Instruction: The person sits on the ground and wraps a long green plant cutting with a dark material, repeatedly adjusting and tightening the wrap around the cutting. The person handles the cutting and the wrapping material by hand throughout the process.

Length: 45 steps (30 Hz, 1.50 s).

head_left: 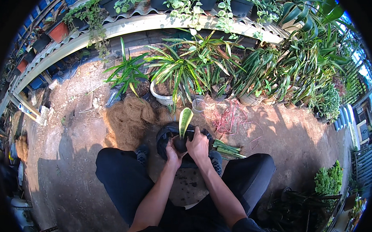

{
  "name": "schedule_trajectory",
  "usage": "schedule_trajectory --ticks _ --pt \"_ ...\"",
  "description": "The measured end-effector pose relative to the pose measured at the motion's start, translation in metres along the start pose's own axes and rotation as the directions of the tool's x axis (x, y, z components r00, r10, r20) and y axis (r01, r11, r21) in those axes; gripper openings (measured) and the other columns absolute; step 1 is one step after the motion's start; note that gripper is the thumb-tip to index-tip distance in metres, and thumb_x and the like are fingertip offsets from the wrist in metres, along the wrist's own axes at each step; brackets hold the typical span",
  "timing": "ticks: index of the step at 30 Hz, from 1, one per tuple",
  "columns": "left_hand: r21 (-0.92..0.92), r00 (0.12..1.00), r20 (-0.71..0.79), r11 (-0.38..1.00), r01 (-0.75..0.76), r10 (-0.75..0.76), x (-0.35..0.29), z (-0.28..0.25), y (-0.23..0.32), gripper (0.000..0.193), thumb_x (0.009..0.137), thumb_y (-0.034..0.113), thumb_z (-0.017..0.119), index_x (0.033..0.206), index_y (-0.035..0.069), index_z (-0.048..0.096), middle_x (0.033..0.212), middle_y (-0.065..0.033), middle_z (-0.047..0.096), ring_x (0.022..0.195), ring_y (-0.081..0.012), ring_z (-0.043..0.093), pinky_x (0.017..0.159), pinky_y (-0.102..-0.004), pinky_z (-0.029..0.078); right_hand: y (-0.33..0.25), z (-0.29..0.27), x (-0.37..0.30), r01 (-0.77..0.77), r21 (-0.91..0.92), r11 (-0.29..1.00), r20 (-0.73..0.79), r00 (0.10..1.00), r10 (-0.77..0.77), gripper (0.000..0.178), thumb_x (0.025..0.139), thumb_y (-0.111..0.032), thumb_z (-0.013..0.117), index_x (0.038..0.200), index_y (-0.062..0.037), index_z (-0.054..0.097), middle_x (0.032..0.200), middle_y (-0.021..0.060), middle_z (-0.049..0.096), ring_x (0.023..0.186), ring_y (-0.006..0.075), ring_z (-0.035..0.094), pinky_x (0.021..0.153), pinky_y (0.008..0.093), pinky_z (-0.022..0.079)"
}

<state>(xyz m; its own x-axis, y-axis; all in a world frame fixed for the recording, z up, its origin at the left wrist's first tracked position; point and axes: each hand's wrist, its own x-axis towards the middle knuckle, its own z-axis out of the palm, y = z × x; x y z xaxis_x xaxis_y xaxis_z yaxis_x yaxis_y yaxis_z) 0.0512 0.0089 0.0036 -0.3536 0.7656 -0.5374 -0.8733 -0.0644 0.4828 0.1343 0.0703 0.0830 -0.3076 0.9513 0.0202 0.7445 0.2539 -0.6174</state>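
Between my hands is a small black pot or planting bag (180, 145) with dark contents; which of the two it is, I cannot tell. A single upright snake plant leaf (185, 121), green with yellow edges, rises from it. My left hand (173, 153) is wrapped round the near left side of the pot. On the right side my right hand (198, 145) is closed at the rim, its index finger pointing up and away from me; its other fingertips are partly hidden. Just behind sits a larger black plastic bag (163, 137), its contents mostly out of sight.
Brown coconut fibre (130, 118) is heaped at the left. Tangled pink string (232, 119) and a bundle of cut green leaves (228, 150) lie on the right. A clear cup (198, 104) stands beyond, before a white pot (162, 94) and other potted plants.
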Motion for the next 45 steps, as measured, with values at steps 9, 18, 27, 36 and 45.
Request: schedule_trajectory --ticks 9,18,27,36,45 --pt "0.027 0.989 0.021 0.989 -0.146 0.145 0.021 -0.015 -0.003 0.052 0.102 0.049 0.025 0.121 0.011 0.057 0.116 -0.0070 0.064 0.104 -0.0209 0.063 0.085 -0.0386 0.054 -0.010 -0.004 -0.019 0.165 0.033 0.986 0.151 0.974 -0.168 0.063 0.072 -0.028 0.071 0.128 -0.0030 0.059 0.128 0.0224 0.056 0.122 0.0376 0.050 0.102 0.0468 0.040" --pt "0.069 0.994 0.021 0.992 0.105 -0.106 0.004 -0.004 0.006 0.055 0.098 0.060 0.029 0.126 0.020 0.055 0.122 -0.0069 0.061 0.111 -0.0228 0.059 0.088 -0.0450 0.053 0.017 0.011 -0.001 0.381 0.454 0.806 0.025 0.898 -0.439 0.058 0.087 -0.036 0.063 0.130 0.0015 0.053 0.130 0.0232 0.052 0.125 0.0396 0.046 0.110 0.0426 0.034" --pt "-0.065 0.989 0.144 0.997 0.032 -0.022 0.011 -0.011 -0.002 0.051 0.101 0.053 0.031 0.126 0.014 0.054 0.124 -0.0044 0.058 0.116 -0.0225 0.055 0.101 -0.0409 0.044 0.009 0.013 -0.017 0.403 0.111 0.909 0.079 0.908 -0.412 0.071 0.082 -0.044 0.068 0.131 0.0043 0.050 0.127 0.0294 0.050 0.121 0.0434 0.047 0.106 0.0472 0.037" --pt "-0.005 0.986 0.165 1.000 0.019 -0.018 0.004 -0.003 0.003 0.058 0.099 0.061 0.026 0.126 0.019 0.054 0.126 -0.0035 0.058 0.117 -0.0219 0.054 0.097 -0.0401 0.045 0.022 0.032 -0.012 0.394 0.409 0.823 -0.072 0.913 -0.401 0.048 0.094 -0.025 0.052 0.130 0.0055 0.051 0.124 0.0257 0.056 0.119 0.0393 0.052 0.103 0.0424 0.041" --pt "0.093 0.988 0.062 0.986 0.138 -0.144 0.007 -0.004 0.000 0.059 0.096 0.066 0.027 0.126 0.023 0.054 0.124 -0.0015 0.060 0.115 -0.0208 0.056 0.094 -0.0446 0.046 0.037 0.039 -0.012 0.269 0.487 0.831 -0.041 0.957 -0.286 0.036 0.094 -0.012 0.044 0.124 0.0014 0.056 0.124 0.0224 0.057 0.118 0.0388 0.053 0.104 0.0431 0.039"
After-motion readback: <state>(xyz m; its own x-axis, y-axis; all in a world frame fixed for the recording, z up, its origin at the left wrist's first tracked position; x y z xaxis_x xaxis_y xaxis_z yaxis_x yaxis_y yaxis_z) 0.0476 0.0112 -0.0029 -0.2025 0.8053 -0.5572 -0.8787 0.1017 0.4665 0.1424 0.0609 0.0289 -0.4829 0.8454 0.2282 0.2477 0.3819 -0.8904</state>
